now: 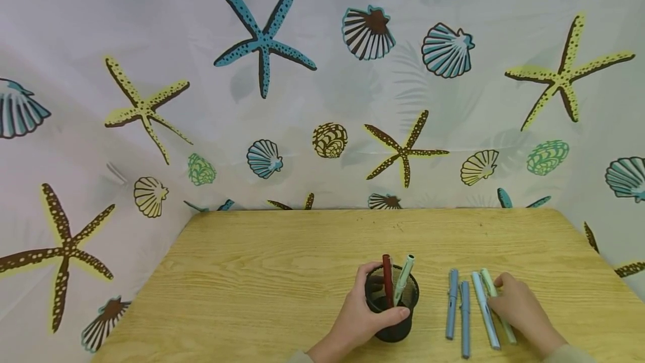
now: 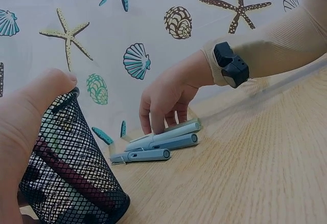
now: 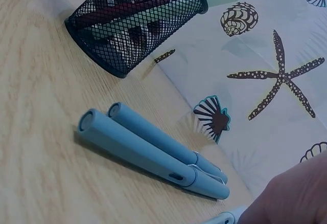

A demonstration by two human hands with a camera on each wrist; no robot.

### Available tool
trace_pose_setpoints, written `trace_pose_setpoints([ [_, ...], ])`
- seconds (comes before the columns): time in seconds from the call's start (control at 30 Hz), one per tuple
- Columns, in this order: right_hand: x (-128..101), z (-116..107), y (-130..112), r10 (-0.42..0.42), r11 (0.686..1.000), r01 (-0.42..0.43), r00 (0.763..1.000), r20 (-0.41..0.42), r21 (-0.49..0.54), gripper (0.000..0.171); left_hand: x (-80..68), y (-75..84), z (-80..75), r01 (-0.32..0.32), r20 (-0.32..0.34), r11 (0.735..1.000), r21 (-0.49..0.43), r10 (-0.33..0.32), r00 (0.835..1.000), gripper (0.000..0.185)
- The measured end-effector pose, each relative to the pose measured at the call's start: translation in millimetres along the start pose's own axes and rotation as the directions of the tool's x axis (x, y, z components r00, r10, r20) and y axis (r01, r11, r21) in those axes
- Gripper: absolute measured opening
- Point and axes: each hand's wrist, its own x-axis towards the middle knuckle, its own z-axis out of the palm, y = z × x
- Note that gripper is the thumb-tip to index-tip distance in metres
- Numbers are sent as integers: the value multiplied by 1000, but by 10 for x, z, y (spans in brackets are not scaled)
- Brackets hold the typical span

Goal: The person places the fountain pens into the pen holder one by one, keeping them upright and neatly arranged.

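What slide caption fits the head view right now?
Left hand grips black mesh pen cup; right hand touches pale green pen on wooden table.

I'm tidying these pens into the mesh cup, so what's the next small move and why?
Probably pinch the pale green pen under the right hand and lift it. The fingertips rest on it, four pens lie loose on the table, and the left hand steadies the mesh cup, which has room.
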Motion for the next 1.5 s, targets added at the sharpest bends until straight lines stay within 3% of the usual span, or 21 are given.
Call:
trace_pose_setpoints([
  [0.2,24,-18,-27,34,998,-33,999,24,-52,37,-22,-1,3,8,6,1000,-9,-8,1000,72],
  [0.83,-30,-77,-64,43,999,-43,999,14,17,46,-14,9,-11,1,20,1000,-14,-1,1000,74],
  [1.3,-79,-111,-209,-32,999,33,998,-54,31,46,-12,21,-15,21,8,1000,-11,-21,1000,75],
  [1.5,-106,-121,-301,-32,997,35,998,-44,63,47,-20,52,-2,21,13,1000,-15,-21,1000,75],
])
